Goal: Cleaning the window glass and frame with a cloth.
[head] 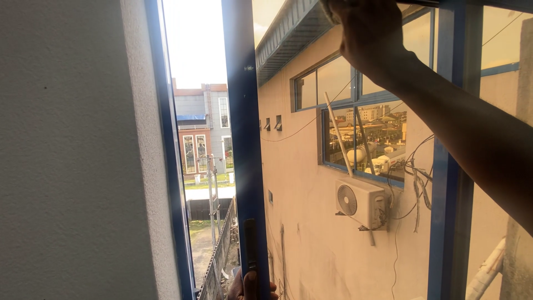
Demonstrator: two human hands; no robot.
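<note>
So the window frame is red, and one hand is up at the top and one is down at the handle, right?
Not red. The head view shows a blue window frame. The rest holds: the right hand is up at the top, and the left hand is down at the dark handle.

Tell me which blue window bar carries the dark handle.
The left blue sash bar, beside the open gap; the left hand touches its dark handle. The right bar has none.

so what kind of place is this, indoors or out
Probably an upper-floor room at an open window. A white interior wall borders the blue window frame, which both hands grip: right hand at the top, left hand at the bottom. Outside hangs a wall-mounted air conditioner unit.
</note>
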